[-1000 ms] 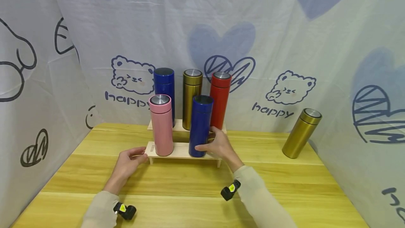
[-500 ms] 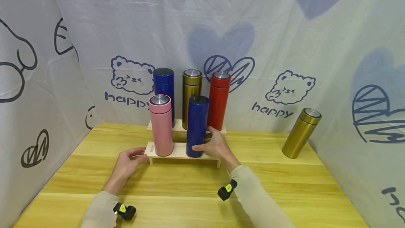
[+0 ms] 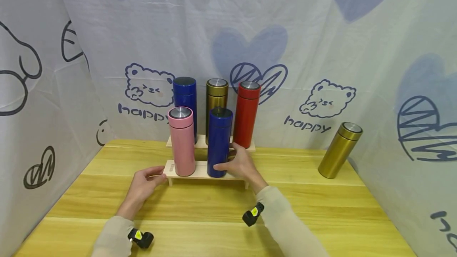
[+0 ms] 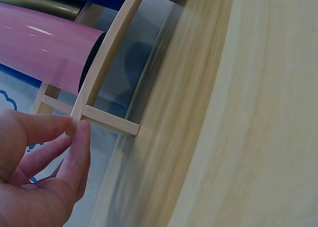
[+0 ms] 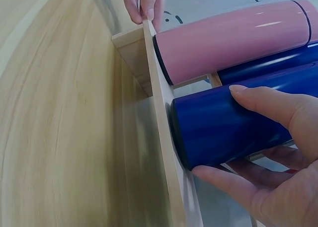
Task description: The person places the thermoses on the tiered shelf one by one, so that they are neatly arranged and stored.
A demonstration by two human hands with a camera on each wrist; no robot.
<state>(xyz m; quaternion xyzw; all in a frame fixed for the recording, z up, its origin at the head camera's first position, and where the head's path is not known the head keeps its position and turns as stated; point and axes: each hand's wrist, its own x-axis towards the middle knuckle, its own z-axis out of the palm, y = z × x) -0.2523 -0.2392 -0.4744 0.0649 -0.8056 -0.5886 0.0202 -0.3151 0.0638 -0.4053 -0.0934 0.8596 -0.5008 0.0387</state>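
Observation:
My right hand (image 3: 240, 164) grips the lower part of a blue thermos (image 3: 218, 142), thumb on the near side and fingers round the far side. That thermos stands upright on the lower step of a two-tier wooden rack (image 3: 201, 171); its base meets the board in the right wrist view. With thumb and fingertips, my left hand (image 4: 47, 162) pinches the left end of the same step. Between the hands a pink thermos (image 3: 183, 146) stands on the lower step. Behind, on the upper step, are another blue thermos (image 3: 185, 94), a gold thermos (image 3: 217, 98) and a red thermos (image 3: 246, 114).
A second gold thermos (image 3: 340, 150) stands alone on the wooden table (image 3: 303, 217), far to the right. A printed cloth (image 3: 200, 27) hangs behind the table and along both sides. Little space separates the front blue thermos from the red one behind it.
My right hand has shifted the front blue thermos leftward along the lower step, nearer the pink one. The left hand has stayed at the rack's end.

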